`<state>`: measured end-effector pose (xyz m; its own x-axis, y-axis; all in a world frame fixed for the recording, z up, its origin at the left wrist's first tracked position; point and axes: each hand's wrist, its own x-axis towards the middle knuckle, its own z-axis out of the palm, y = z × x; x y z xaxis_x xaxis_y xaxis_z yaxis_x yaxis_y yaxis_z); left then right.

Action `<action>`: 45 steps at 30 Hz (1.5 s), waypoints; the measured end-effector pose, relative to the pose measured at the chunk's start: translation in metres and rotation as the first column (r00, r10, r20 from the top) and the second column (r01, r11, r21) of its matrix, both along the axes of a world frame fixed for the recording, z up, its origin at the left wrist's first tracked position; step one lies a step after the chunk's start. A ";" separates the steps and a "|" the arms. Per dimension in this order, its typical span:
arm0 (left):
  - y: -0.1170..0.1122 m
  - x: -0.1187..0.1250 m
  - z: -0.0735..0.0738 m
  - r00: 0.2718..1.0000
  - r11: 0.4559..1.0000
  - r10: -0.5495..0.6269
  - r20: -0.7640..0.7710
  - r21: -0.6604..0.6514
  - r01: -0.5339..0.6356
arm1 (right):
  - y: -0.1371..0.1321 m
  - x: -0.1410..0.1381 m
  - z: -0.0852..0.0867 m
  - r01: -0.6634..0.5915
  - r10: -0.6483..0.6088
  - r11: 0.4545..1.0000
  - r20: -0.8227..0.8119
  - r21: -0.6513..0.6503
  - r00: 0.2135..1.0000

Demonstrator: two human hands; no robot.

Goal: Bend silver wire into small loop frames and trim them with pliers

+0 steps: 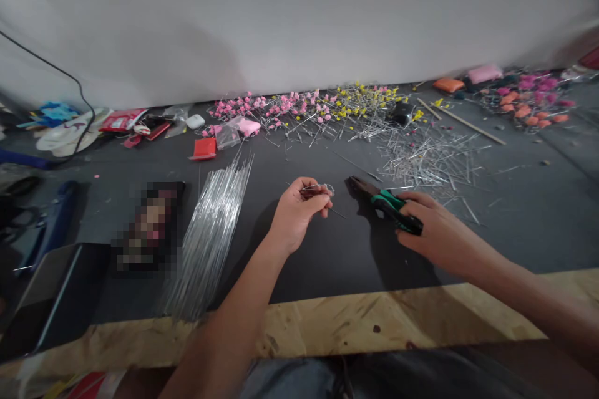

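Observation:
My left hand (297,211) is closed in a pinch on a thin bent wire (322,189) with a small loop at its end, held above the dark mat. To its right, my right hand (433,230) grips green-handled pliers (386,202) whose dark jaws point left toward the wire, a short gap away. A bundle of long straight silver wires (210,237) lies to the left of my left hand.
Cut wire pieces (430,159) lie scattered at right. Pink and yellow bead-tipped wire stems (318,106) line the wall. Orange and pink clay bits (528,100) sit far right, a red box (204,147) and clutter far left. The wooden table edge (327,324) runs near me.

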<state>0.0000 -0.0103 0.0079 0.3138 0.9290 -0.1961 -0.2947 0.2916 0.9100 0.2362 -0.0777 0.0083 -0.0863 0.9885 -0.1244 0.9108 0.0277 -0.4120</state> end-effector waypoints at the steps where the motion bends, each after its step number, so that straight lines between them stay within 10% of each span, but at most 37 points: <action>1: 0.000 0.000 0.001 1.000 1.000 0.003 0.003 -0.004 -0.003 | 0.003 0.000 -0.002 -0.009 0.009 1.000 0.001 0.006 1.000; 12: -0.001 0.001 0.001 1.000 1.000 -0.013 0.004 -0.009 0.013 | 0.027 -0.029 0.017 -0.011 0.026 0.996 -0.169 0.087 0.985; 21: 0.001 0.000 -0.005 0.996 0.996 -0.091 -0.027 -0.022 0.090 | 0.044 -0.075 0.016 -0.085 -0.132 0.970 -0.787 -0.228 0.603; 32: 0.005 -0.002 -0.006 0.994 0.993 -0.107 -0.032 -0.043 0.105 | 0.041 -0.092 0.002 0.031 -0.215 0.975 -0.896 -0.220 0.389; 45: 0.011 -0.003 -0.013 0.997 0.996 -0.065 -0.036 -0.060 0.063 | 0.039 -0.094 -0.021 0.137 -0.144 0.985 -0.923 -0.101 0.356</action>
